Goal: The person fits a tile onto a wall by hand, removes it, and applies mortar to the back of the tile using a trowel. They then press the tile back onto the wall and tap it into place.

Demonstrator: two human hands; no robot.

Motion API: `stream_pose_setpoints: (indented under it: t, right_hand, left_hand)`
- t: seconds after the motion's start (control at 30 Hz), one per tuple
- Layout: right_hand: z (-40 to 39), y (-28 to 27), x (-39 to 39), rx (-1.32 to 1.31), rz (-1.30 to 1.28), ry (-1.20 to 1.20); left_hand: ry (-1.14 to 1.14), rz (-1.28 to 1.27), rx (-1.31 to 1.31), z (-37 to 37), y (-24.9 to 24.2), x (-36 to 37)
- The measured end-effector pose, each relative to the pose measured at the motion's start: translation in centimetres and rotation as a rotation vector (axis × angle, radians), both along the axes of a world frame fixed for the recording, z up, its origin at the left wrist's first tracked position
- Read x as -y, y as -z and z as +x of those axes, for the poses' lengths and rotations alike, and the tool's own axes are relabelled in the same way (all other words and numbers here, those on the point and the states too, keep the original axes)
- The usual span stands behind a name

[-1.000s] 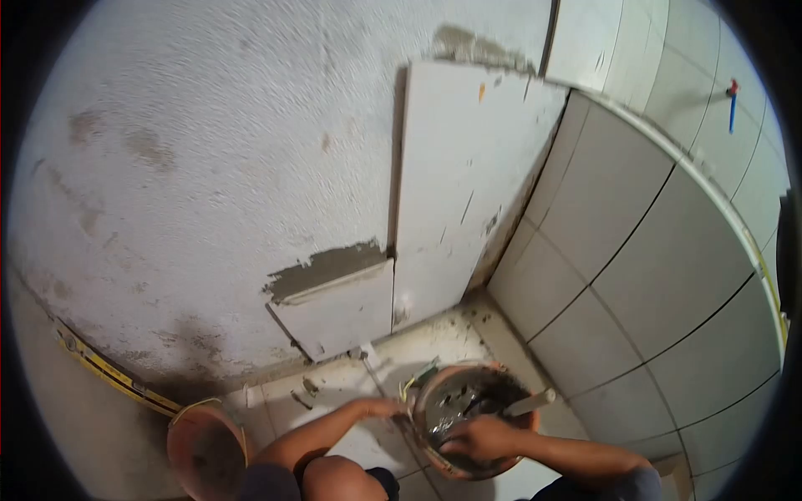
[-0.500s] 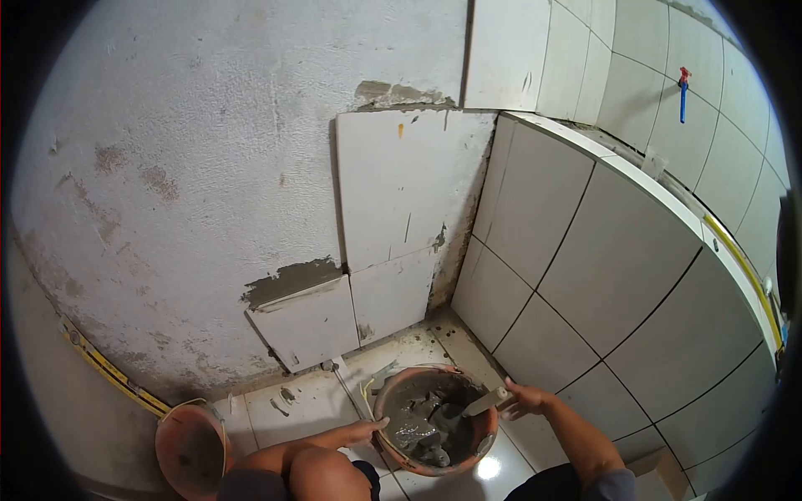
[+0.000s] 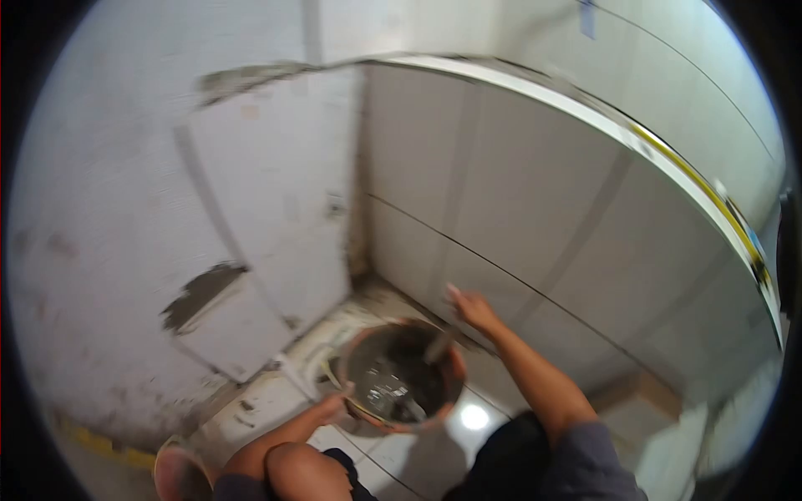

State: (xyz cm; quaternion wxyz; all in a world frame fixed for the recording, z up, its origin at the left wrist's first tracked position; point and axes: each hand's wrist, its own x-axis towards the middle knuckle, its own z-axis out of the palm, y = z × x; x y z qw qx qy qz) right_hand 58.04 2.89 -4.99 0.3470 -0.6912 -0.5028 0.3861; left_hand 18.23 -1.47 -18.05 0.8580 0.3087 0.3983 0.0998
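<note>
Probably steadying it, the left hand (image 3: pixel 332 408) is clamped on the bucket (image 3: pixel 457 374) beside it; the right hand (image 3: pixel 474 311), grip unclear through blur, is just beyond a tool handle (image 3: pixel 439 346).

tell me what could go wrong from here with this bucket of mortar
The bucket might tip or shift if the tool handle is pushed hard; the left hand is at the rim, but blur hides how firmly it grips.

The wet, glistening mortar could slop onto the floor.

The long yellow object lying on the ledge may fall if bumped.
</note>
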Motion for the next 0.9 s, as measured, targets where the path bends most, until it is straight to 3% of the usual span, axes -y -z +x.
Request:
stream_pose_setpoints:
  t: [0.1, 0.13, 0.17, 0.2, 0.23, 0.3, 0.33, 0.43, 0.5, 0.6, 0.63, 0.67, 0.7, 0.73, 0.9]
  right_hand:
    - [0.0, -1.6, -1.2, 0.165, 0.502, -0.194]
    - [-0.9, -5.9, 0.2, 0.027, 0.235, -0.12]
    - [-1.1, -7.1, 0.2, -0.142, 0.226, -0.099]
    - [-2.1, -8.8, 1.4, -0.255, 0.295, -0.055]
    - [-1.9, -9.6, 3.1, -0.248, 0.293, -0.003]
    - [-2.0, -10.0, 4.8, 0.037, 0.447, -0.124]
    - [-1.7, -10.1, 6.8, 0.086, 0.445, -0.103]
    - [1.2, -7.7, 15.6, 0.249, 0.536, 0.056]
    - [3.0, -5.2, 22.5, 0.259, 0.403, 0.344]
    - [7.0, 1.1, 33.1, 0.649, 0.423, 0.688]
    - [7.9, 2.7, 36.3, 0.568, 0.373, 0.865]
    - [9.5, 4.5, 39.5, 0.737, 0.293, 0.914]
    - [10.5, 5.5, 42.4, 0.907, 0.208, 0.951]
    - [10.8, 5.3, 44.4, 0.961, 0.137, 0.959]
    - [11.8, 6.5, 47.5, 1.085, 0.018, 0.899]
  left_hand:
    - [0.121, -0.011, 0.067, 2.1, -2.3, 0.4]
    - [0.134, -0.019, 0.064, 2.6, -2.1, 0.8]
    - [0.115, -0.012, 0.055, 2.8, -2.0, 0.8]
    - [0.238, 0.047, -0.137, 2.6, -3.4, 0.6]
    - [0.342, 0.12, -0.331, 2.0, -4.3, 0.2]
    - [0.604, 0.576, -0.369, -0.3, -3.5, -1.8]
    - [0.616, 0.575, -0.37, -1.8, -3.2, -2.7]
    - [0.549, 0.682, -0.463, -4.8, -5.1, -4.4]
    - [0.183, 0.737, -0.522, -5.5, -7.4, -5.4]
    - [-0.015, 0.696, -0.438, -6.8, -9.3, -7.6]
    - [-0.047, 0.682, -0.43, -6.1, -11.1, -8.1]
    - [-0.033, 0.675, -0.443, -5.5, -11.6, -8.5]
    - [-0.167, 0.701, -0.444, -5.0, -11.9, -8.9]
    - [-0.305, 0.728, -0.442, -4.4, -12.2, -9.3]
    - [-0.361, 0.761, -0.433, -1.8, -11.9, -10.9]
